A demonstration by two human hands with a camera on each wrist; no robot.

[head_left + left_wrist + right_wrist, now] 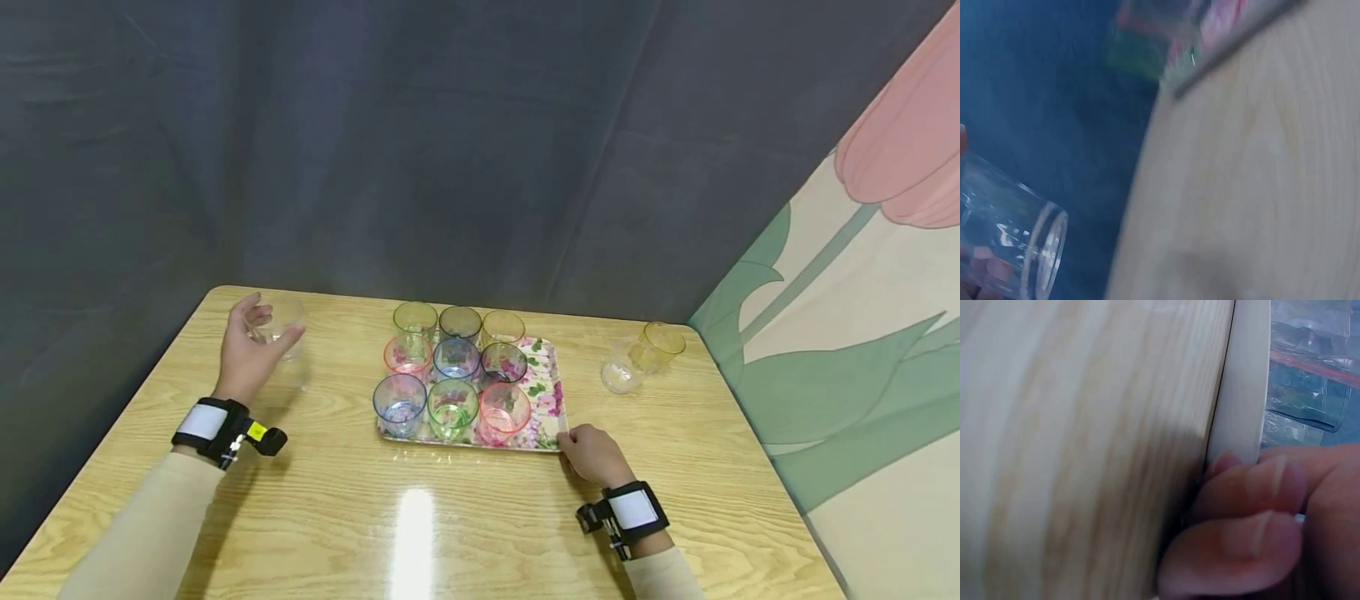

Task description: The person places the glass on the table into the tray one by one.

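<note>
At the table's back left, my left hand (247,358) grips a clear glass (279,318), fingers and thumb curled round its side. In the left wrist view the same glass (1013,234) lies sideways across the picture, its thick end facing right. My right hand (596,457) holds the front right corner of a flowered tray (553,392). Curled fingers (1235,556) touch the tray's pale rim (1241,381) in the right wrist view. Rows of coloured glasses stand on the tray, among them a blue glass (400,408), a green glass (453,412) and a red glass (505,411) in front.
Right of the tray, a yellow glass (663,340) and a clear glass (621,377) stand close together on the wooden table (315,517). A dark curtain (420,150) hangs behind the table. A wall panel with painted tulips (847,333) borders the right side.
</note>
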